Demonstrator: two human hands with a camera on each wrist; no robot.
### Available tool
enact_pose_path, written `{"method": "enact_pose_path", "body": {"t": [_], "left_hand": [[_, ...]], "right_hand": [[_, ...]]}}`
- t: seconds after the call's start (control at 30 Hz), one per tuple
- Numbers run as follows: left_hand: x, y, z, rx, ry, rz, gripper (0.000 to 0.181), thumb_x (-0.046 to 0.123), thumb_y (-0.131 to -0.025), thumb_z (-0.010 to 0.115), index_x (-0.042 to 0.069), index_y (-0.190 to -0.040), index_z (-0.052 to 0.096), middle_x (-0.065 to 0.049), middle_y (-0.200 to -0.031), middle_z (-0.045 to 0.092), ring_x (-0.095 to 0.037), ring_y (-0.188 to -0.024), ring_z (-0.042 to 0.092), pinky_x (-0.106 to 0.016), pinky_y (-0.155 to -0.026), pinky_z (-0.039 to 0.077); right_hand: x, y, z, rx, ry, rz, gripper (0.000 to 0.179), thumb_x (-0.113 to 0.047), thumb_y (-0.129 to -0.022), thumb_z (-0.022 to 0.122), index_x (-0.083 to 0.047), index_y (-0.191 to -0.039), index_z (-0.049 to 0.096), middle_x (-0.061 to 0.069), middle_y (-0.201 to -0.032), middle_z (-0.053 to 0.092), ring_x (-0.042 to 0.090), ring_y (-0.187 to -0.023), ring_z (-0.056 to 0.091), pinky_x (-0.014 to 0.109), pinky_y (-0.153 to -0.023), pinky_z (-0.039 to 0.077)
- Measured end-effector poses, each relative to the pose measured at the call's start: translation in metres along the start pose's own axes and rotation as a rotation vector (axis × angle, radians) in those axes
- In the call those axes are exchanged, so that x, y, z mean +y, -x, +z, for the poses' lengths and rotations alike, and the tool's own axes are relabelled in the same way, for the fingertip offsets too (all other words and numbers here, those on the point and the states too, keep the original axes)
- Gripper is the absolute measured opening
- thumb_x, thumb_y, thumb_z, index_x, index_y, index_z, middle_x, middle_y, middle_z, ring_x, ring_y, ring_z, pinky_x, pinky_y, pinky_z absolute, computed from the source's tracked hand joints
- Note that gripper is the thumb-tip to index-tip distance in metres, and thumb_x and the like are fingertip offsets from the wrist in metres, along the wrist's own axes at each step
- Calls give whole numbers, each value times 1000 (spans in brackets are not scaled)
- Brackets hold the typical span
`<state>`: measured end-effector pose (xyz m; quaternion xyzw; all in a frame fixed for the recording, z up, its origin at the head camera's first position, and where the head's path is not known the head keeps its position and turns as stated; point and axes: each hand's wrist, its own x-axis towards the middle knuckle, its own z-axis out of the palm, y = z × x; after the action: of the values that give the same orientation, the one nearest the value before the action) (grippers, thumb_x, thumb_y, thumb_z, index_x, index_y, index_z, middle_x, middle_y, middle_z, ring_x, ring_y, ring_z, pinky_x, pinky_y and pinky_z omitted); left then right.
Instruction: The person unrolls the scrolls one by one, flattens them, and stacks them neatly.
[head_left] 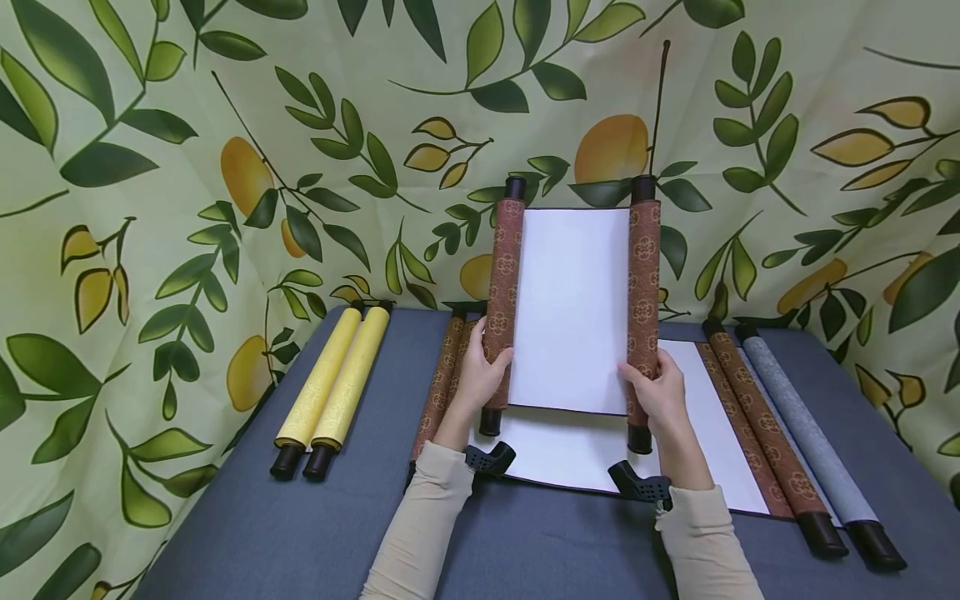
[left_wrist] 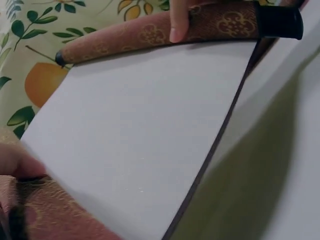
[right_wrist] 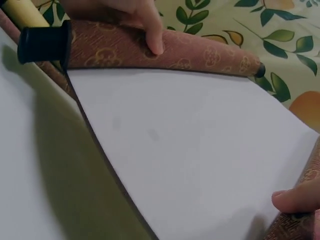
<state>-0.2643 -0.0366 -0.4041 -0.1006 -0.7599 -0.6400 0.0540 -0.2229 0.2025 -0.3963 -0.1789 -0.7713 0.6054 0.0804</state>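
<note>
A scroll with white paper (head_left: 573,308) is held up, partly unrolled, tilted toward me above the table. My left hand (head_left: 480,371) grips its left brown patterned roll (head_left: 505,275) low down, thumb in front. Around the lower part of the right roll (head_left: 643,267) curls my right hand (head_left: 660,392). Black knobs cap both rolls. In the left wrist view a finger of the right hand (left_wrist: 179,22) presses the far roll. The right thumb (right_wrist: 297,197) lies on the near roll in the right wrist view. Most fingers are hidden behind the rolls.
Beneath, another brown scroll lies spread, its white sheet (head_left: 558,454) partly covered by the raised one. Two yellow rolls (head_left: 351,379) lie left on the blue-grey table (head_left: 232,508). A grey-blue roll (head_left: 813,433) lies far right. Leaf-printed cloth (head_left: 337,67) hangs behind.
</note>
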Motion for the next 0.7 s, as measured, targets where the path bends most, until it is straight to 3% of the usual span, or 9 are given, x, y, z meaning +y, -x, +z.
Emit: {"method": "enact_pose_path", "body": {"t": [0.07, 0.23, 0.47, 0.7], "left_hand": [[1, 1, 3, 8, -7, -8, 70, 11, -96, 52, 6, -154, 13, -22, -157, 26, -39, -141, 35, -55, -112, 35], [1, 2, 5, 43, -76, 24, 71, 10, -93, 48, 3, -153, 11, -24, -149, 39, -34, -125, 53, -49, -100, 47], [-2, 0, 3, 105, -146, 54, 71, 12, -88, 54, 1, -150, 22, -26, -126, 59, -31, -97, 64, -39, -78, 55], [-2, 0, 1, 127, -165, 45, 90, 22, -80, 78, -3, -149, 25, -27, -137, 52, -39, -121, 57, -51, -99, 49]], "right_hand": [[1, -1, 1, -1, -13, -20, 58, -11, -94, 54, 1, -146, 31, 26, -143, 41, 37, -126, 45, 48, -100, 40], [5, -3, 5, 12, 14, -79, 53, -11, -94, 49, 8, -141, 32, 30, -136, 44, 37, -119, 49, 47, -96, 44], [7, -5, 6, 35, 80, -107, 52, -13, -92, 47, 8, -138, 33, 28, -128, 48, 33, -107, 54, 22, -73, 43], [8, -5, 5, 63, 101, -86, 56, -19, -91, 57, 6, -135, 33, 29, -125, 51, 33, -102, 57, 25, -70, 46]]}}
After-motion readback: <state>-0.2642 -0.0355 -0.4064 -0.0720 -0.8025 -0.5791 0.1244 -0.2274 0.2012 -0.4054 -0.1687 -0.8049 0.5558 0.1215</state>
